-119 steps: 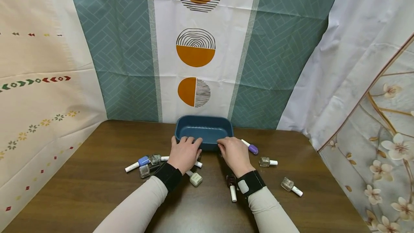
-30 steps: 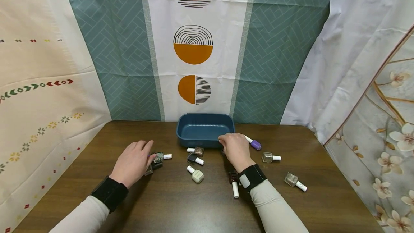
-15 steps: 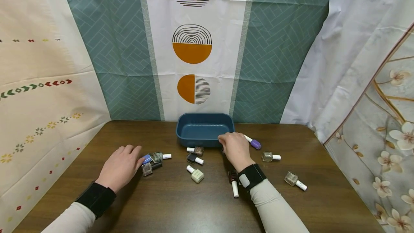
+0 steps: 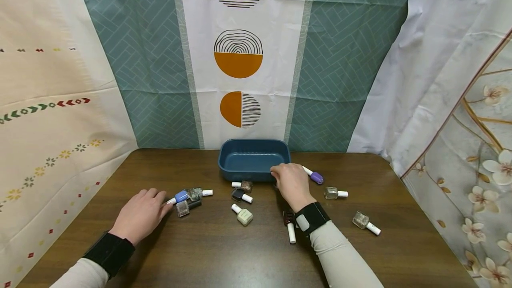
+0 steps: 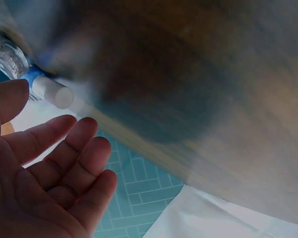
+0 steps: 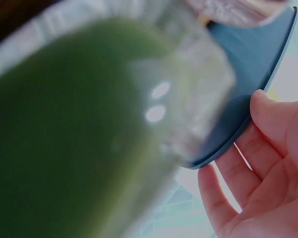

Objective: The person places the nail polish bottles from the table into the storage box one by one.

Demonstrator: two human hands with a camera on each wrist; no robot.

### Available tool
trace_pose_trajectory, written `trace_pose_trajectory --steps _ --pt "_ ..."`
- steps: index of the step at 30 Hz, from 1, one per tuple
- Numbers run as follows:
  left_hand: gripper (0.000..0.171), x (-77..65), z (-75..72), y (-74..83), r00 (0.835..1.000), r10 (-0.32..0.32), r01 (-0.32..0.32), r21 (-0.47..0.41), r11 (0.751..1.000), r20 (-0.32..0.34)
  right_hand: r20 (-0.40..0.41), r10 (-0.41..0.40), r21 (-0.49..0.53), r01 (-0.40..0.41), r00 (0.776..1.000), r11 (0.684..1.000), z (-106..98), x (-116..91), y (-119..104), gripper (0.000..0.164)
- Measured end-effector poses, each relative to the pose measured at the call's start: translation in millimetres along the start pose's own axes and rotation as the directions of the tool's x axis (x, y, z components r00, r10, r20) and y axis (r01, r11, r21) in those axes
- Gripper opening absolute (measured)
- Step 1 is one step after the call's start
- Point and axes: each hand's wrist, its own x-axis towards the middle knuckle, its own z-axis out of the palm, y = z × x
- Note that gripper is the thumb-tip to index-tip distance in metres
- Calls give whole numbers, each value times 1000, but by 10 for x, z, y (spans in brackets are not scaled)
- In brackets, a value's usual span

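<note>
My left hand (image 4: 138, 217) is low over the left of the table, fingers loosely bent. Its fingertips are beside the white cap of a blue nail polish bottle (image 4: 182, 196). In the left wrist view that cap (image 5: 59, 94) lies just beyond the thumb, with nothing between thumb and fingers. Against the blue bottle lie a glittery nail polish bottle (image 4: 195, 194) and one with a black cap (image 4: 183, 208). My right hand (image 4: 291, 183) grips the front right rim of a dark blue plastic bin (image 4: 244, 176), thumb outside, fingertips hidden behind the rim.
Before the bin lie a brown glitter polish (image 4: 246, 186), a black one (image 4: 238, 194) and a cream one (image 4: 245, 217). A dark red bottle (image 4: 288, 218) is by the right wrist. Further right are a purple one (image 4: 317, 178) and two glittery ones (image 4: 331, 193). Curtains border the table.
My left hand left the bin, moved to the left-hand bottles, then drew back left and nearer, uncovering the blue bottle. The right hand stays at the bin's rim.
</note>
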Motion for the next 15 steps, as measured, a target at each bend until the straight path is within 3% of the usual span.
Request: trace_pose_trajectory --steps 15 --pt "26 6 115 -20 997 61 -61 19 998 -37 0 0 2 0 1000 1000 -9 -2 -4 13"
